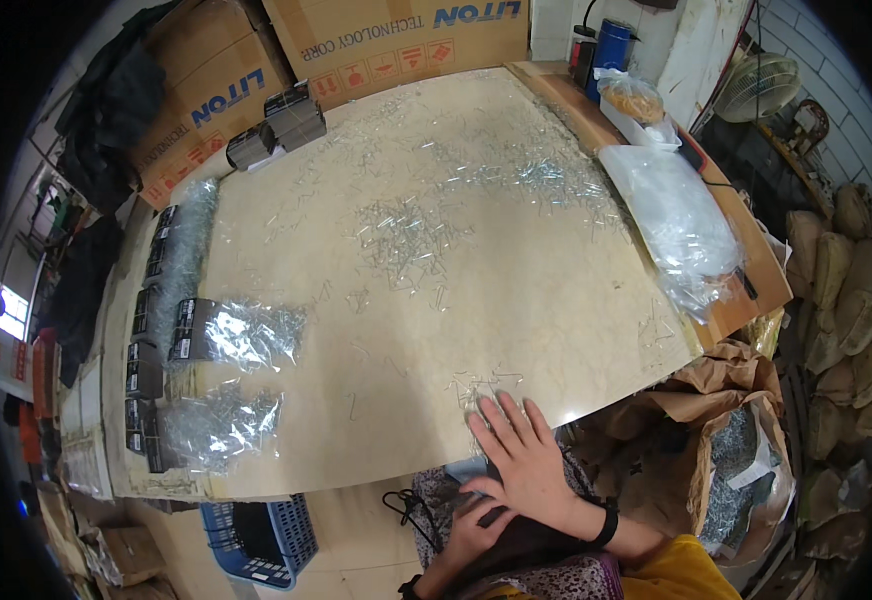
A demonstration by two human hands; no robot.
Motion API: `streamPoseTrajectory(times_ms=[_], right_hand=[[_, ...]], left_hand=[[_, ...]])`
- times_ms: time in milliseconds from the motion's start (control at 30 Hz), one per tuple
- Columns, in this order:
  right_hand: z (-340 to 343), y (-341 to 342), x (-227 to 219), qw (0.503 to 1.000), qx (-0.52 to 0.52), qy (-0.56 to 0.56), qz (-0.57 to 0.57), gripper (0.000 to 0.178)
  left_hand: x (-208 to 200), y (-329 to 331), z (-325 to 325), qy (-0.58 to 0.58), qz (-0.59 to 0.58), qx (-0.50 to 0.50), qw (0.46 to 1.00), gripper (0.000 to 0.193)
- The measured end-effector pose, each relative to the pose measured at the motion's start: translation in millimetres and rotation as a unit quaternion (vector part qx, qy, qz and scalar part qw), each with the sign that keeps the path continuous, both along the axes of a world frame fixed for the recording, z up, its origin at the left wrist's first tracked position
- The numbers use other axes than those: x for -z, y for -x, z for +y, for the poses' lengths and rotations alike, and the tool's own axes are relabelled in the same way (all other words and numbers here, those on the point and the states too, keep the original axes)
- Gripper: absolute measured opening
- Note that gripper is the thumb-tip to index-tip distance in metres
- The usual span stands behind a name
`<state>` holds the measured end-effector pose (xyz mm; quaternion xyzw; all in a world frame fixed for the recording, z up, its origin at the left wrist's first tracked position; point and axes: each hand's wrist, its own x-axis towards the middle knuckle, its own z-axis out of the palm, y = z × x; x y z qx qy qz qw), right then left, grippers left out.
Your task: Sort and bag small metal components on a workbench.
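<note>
Our right hand [534, 467]: spread wide beside wires [486, 384] at table [536, 330] edge | our left hand [478, 535]: curled below, grip we cannot tell

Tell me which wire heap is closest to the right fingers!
The small, sparse heap of bent wire pieces near the table's front edge, just past the right fingers. Other heaps, like the bigger middle heap, lie farther away.

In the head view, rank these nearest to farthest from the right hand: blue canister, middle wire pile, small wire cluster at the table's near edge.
From the right hand:
1. Small wire cluster, just ahead of it.
2. Middle wire pile, farther ahead, to its left.
3. Blue canister, near the far right corner.
</note>
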<state>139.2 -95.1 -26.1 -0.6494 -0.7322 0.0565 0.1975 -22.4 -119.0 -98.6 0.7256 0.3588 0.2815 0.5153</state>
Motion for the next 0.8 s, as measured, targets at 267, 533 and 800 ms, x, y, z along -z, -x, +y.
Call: streamPoseTrajectory(times_ms=[267, 533, 800], right_hand=[[-2, -7, 11, 0.991, -0.014, -0.093, 0.094, 0.073], [4, -8, 11, 0.994, -0.083, -0.056, 0.040, 0.073], [-54, -38, 40, 0.965, -0.083, -0.168, 0.184, 0.033]], left_hand=[[-12, 1, -1, 0.054, -0.003, -0.013, 0.998, 0.016], [-4, 0, -3, 0.043, 0.000, -0.009, 0.999, 0.016], [-15, -2, 7, -0.007, 0.054, 0.011, 0.998, 0.014]])
